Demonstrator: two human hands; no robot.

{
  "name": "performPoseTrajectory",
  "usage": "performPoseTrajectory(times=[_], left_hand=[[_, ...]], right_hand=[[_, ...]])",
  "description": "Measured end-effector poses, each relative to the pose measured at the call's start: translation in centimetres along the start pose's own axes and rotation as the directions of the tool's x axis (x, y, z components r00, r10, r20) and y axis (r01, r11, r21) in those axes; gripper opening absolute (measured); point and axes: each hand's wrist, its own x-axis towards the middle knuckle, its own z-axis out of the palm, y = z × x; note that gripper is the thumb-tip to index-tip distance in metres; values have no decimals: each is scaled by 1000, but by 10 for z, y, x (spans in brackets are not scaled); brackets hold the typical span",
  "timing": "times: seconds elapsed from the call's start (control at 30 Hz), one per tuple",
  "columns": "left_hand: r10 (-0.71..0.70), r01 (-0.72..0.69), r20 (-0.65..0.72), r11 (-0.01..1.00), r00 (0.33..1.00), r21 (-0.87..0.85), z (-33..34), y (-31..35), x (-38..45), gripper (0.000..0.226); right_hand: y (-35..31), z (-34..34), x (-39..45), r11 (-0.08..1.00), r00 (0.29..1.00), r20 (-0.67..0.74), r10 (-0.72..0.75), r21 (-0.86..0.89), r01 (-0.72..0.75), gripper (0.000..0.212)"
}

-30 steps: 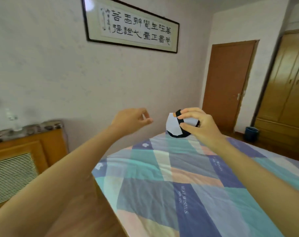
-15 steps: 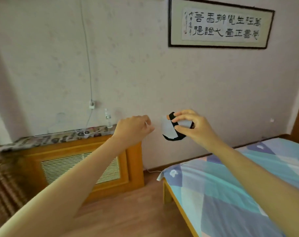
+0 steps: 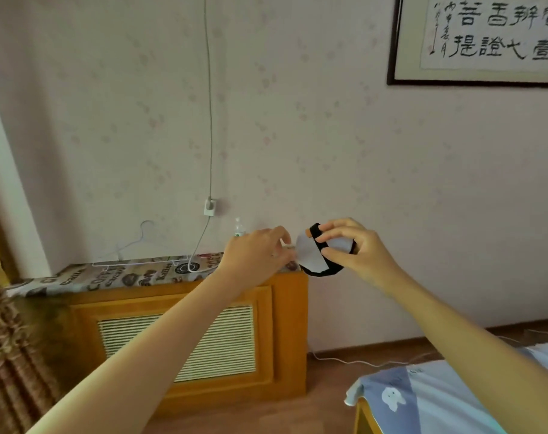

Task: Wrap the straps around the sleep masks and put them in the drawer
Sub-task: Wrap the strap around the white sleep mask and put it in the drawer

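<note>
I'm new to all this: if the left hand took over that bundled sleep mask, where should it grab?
Probably the free pale edge of the sleep mask, from its left: the right hand covers the right side, pinching over the black strap, and the left hand is beside that edge.

Sleep mask (image 3: 310, 256) partly hidden under right hand (image 3: 355, 249) fingers (image 3: 335, 228); strap wrap state unclear. Left hand (image 3: 255, 255) fingertips hidden behind its own knuckles beside the mask, contact cannot be told. Framed calligraphy (image 3: 485, 42) up right of the mask cut by top and right edges. Bed (image 3: 438, 399) cut at bottom right. Small bottle (image 3: 239, 227) left of the mask blurred.
</note>
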Motion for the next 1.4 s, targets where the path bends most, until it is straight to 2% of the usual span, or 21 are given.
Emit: performPoseTrajectory(times=[0.37, 0.67, 0.83, 1.07, 1.2, 1.4], left_hand=[[51, -51, 0, 998, 999, -40, 73, -111, 169, 31], [181, -177, 45, 981, 982, -79, 153, -204, 308, 33], [248, -235, 90, 962, 964, -140, 193, -232, 384, 31], [373, -349, 49, 902, 927, -255, 266, -204, 514, 30], [404, -379, 13, 869, 915, -318, 308, -171, 590, 29], [462, -441, -35, 818, 886, -369, 353, -122, 694, 27]], right_hand=[[113, 31, 166, 1000, 999, -38, 19, -14, -19, 21], [211, 69, 283, 994, 983, -166, 80, -60, -91, 23], [255, 59, 325, 986, 959, -267, 95, -105, -127, 25], [327, -18, 373, 955, 901, -427, 75, -230, -188, 19], [380, -69, 409, 934, 876, -481, 23, -302, -190, 17], [454, -142, 452, 876, 837, -546, 29, -390, -285, 22]])
